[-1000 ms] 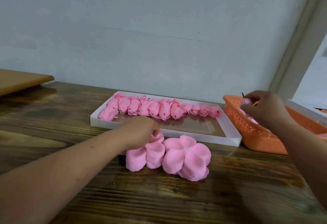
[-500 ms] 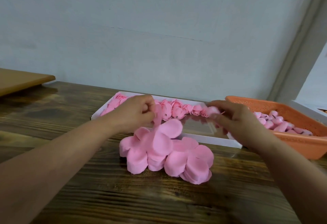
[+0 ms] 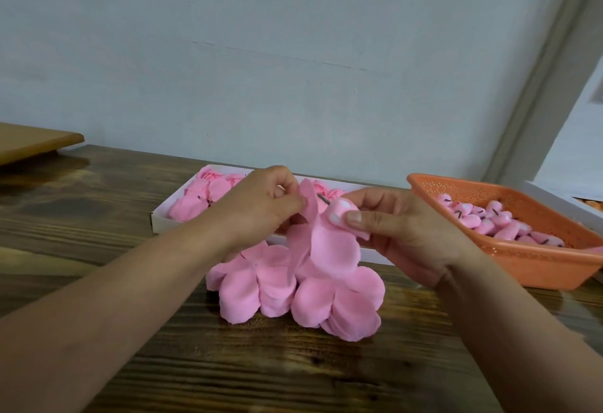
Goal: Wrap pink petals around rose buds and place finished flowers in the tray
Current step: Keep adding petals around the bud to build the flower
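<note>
My left hand (image 3: pixel 264 207) pinches the top of a pink petal piece (image 3: pixel 326 246) lifted above the stacks of flat pink petals (image 3: pixel 293 295) on the wooden table. My right hand (image 3: pixel 398 233) pinches a small pink rose bud (image 3: pixel 341 212) with a dark stem and holds it against that petal piece. Behind the hands lies the white tray (image 3: pixel 160 220) with a row of finished pink flowers (image 3: pixel 202 197), partly hidden by my hands.
An orange plastic basket (image 3: pixel 522 259) holding several rose buds (image 3: pixel 489 223) stands at the right. A white box edge (image 3: pixel 554 199) shows behind it. A light wooden board (image 3: pixel 32 143) lies at the far left. The wall runs close behind the tray.
My left hand lifted a petal piece off the stacks. My right hand took a bud from the orange basket and carried it left to meet the petal.
</note>
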### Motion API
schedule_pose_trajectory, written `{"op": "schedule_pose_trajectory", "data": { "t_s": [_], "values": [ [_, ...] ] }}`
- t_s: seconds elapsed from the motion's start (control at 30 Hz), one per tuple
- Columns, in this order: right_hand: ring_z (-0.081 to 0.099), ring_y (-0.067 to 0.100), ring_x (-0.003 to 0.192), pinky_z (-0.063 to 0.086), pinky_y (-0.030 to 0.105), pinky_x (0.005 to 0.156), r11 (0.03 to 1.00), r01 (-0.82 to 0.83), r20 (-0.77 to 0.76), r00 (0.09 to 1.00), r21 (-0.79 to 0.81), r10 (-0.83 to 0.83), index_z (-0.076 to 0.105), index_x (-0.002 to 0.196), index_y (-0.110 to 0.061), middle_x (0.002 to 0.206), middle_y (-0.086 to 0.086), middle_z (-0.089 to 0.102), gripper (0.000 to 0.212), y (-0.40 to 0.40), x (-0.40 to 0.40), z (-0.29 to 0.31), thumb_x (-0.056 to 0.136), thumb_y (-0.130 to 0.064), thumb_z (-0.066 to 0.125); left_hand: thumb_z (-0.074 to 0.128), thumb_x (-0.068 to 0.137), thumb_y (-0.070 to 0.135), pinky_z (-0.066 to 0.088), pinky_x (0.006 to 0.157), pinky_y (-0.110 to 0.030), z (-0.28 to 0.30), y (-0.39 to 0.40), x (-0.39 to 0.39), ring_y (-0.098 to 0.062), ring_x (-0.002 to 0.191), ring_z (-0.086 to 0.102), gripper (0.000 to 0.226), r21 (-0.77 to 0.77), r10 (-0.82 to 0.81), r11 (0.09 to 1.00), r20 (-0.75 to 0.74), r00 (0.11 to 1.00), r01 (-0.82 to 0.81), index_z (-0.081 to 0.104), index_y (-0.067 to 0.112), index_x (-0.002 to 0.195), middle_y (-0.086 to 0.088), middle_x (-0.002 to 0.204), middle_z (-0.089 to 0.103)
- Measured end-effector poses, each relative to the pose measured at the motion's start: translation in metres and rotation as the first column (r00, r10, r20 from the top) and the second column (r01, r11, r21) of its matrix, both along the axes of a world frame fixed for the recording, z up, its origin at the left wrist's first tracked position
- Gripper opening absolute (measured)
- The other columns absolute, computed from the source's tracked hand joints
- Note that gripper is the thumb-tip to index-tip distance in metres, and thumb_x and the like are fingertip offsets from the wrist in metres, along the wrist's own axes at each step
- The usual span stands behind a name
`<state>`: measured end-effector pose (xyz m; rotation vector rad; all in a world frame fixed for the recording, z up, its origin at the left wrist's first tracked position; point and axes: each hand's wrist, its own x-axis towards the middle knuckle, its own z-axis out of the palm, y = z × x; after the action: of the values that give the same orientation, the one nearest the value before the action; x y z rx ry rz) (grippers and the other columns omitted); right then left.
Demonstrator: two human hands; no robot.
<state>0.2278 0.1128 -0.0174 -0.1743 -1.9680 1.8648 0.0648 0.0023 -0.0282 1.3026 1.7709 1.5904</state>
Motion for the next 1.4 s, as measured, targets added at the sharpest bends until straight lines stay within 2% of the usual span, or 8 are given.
{"op": "schedule_pose_trajectory", "data": {
  "t_s": [0.07, 0.17, 0.33, 0.57, 0.7, 0.83, 0.93, 1.4],
  "values": [
    [0.067, 0.014, 0.075, 0.055, 0.025, 0.069, 0.995, 0.047, -0.066, 0.996, -0.088, -0.053, 0.073, 0.08, -0.007, 0.079, 0.007, 0.071, 0.008, 0.001, -0.004, 0.001, 0.074, -0.007, 0.069, 0.06, 0.092, 0.026, 0.051, 0.057, -0.028, -0.009, 0.003, 0.003, -0.018, 0.06, 0.063, 0.015, -0.031, 0.017, 0.999, 0.314, 0.949, -0.008, 0.062, 0.014, 0.084, -0.008, 0.074, 0.068],
    [0.067, 0.015, 0.073, 0.056, 0.027, 0.068, 0.975, 0.069, -0.205, 0.972, -0.213, -0.114, 0.074, 0.073, -0.008, 0.076, 0.006, 0.071, 0.017, 0.004, -0.011, 0.002, 0.075, -0.013, 0.059, 0.049, 0.08, 0.069, 0.058, 0.078, -0.043, -0.019, 0.007, 0.007, -0.03, 0.094, 0.068, 0.077, -0.107, -0.024, 0.98, 0.772, 0.635, 0.168, 0.062, 0.0, 0.113, -0.02, 0.106, 0.07],
    [0.065, 0.016, 0.072, 0.056, 0.026, 0.067, 0.941, 0.179, -0.231, 0.94, -0.288, -0.25, 0.072, 0.075, -0.004, 0.077, 0.009, 0.07, 0.015, 0.008, -0.017, -0.008, 0.069, -0.015, 0.064, 0.036, 0.058, 0.088, 0.034, 0.105, -0.051, -0.029, 0.006, 0.03, -0.026, 0.125, 0.051, 0.108, 0.169, -0.326, 0.9, 0.873, 0.364, 0.401, 0.061, 0.01, 0.127, -0.01, 0.127, 0.064],
    [0.067, 0.012, 0.082, 0.052, 0.021, 0.074, 0.925, 0.339, -0.045, 0.941, 0.169, -0.337, 0.071, 0.095, -0.004, 0.091, 0.007, 0.073, 0.02, 0.005, -0.003, -0.018, 0.081, -0.017, 0.07, 0.046, 0.098, 0.029, 0.049, 0.086, -0.03, -0.02, 0.02, 0.05, -0.02, 0.104, 0.063, 0.04, 0.194, -0.183, 0.98, 0.831, 0.526, 0.035, 0.059, 0.003, 0.124, -0.015, 0.12, 0.067],
    [0.062, 0.007, 0.066, 0.052, 0.026, 0.067, 0.642, 0.534, -0.133, 0.815, 0.55, -0.564, 0.07, 0.096, -0.019, 0.073, -0.01, 0.069, 0.011, 0.006, 0.008, -0.008, 0.085, -0.017, 0.067, 0.047, 0.099, 0.022, 0.046, 0.099, -0.044, -0.026, 0.022, 0.046, -0.026, 0.112, 0.062, 0.024, 0.094, -0.008, 0.992, 0.731, 0.682, -0.089, 0.063, 0.009, 0.113, -0.015, 0.119, 0.066],
    [0.054, 0.005, 0.066, 0.044, 0.021, 0.065, 0.48, 0.416, -0.149, 0.853, 0.772, -0.499, 0.068, 0.102, -0.012, 0.077, -0.01, 0.067, 0.016, -0.004, 0.015, -0.008, 0.088, -0.01, 0.06, 0.053, 0.097, 0.028, 0.046, 0.099, -0.051, -0.026, 0.02, 0.048, -0.028, 0.107, 0.064, 0.024, 0.077, 0.038, 0.989, 0.701, 0.712, -0.128, 0.064, 0.011, 0.111, -0.013, 0.114, 0.068],
    [0.047, 0.003, 0.068, 0.037, 0.01, 0.064, 0.372, 0.413, -0.191, 0.841, 0.832, -0.506, 0.066, 0.113, -0.012, 0.091, -0.007, 0.061, 0.026, -0.01, 0.019, -0.01, 0.087, -0.011, 0.062, 0.055, 0.096, 0.028, 0.047, 0.098, -0.055, -0.025, 0.019, 0.048, -0.032, 0.106, 0.064, 0.026, 0.078, 0.047, 0.987, 0.686, 0.726, -0.137, 0.065, 0.01, 0.111, -0.015, 0.112, 0.069],
    [0.059, 0.022, 0.082, 0.048, 0.039, 0.067, 0.167, 0.402, -0.257, 0.8, 0.9, -0.542, 0.068, 0.102, -0.015, 0.093, 0.003, 0.068, 0.019, -0.025, 0.022, -0.005, 0.084, -0.014, 0.063, 0.056, 0.096, 0.028, 0.057, 0.082, -0.042, -0.032, 0.016, 0.052, -0.025, 0.089, 0.072, 0.022, 0.049, 0.025, 0.997, 0.506, 0.862, -0.057, 0.075, 0.02, 0.09, -0.006, 0.09, 0.076]
  ]
}}
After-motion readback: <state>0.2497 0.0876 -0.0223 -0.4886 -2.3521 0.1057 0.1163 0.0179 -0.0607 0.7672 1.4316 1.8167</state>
